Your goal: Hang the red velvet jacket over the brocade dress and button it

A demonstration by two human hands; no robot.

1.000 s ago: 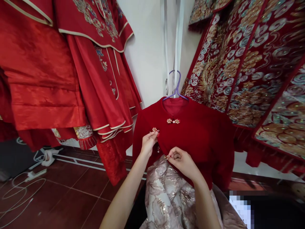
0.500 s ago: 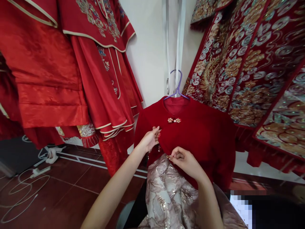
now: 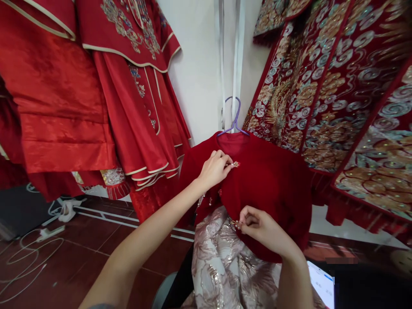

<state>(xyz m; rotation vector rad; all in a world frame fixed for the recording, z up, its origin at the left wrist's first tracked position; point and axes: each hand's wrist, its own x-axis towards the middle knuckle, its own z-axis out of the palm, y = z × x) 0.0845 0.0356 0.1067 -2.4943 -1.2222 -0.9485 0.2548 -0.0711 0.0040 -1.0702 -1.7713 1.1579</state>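
Note:
A dark red velvet jacket (image 3: 270,171) hangs in front of me on a purple hanger (image 3: 235,122). Near its neckline, my left hand (image 3: 216,168) pinches the upper pearl frog button (image 3: 236,164), with fingertips closed round it. Lower down, at the jacket's front edge, my right hand (image 3: 262,225) is closed on a second pearl frog button (image 3: 236,224). Beneath the jacket spreads a pinkish-silver brocade fabric (image 3: 219,253). Small beaded pieces (image 3: 210,201) dangle by the left front panel.
Red embroidered garments (image 3: 138,98) hang on the left, and heavily embroidered ones (image 3: 331,107) on the right. White straps (image 3: 236,64) run down the wall above the hanger. A phone (image 3: 322,283) is at lower right. Cables (image 3: 35,257) lie on the tiled floor.
My left hand has moved up from the jacket's front edge to the upper frog button and pinches it. My right hand keeps its hold on the lower button, slightly lower in view.

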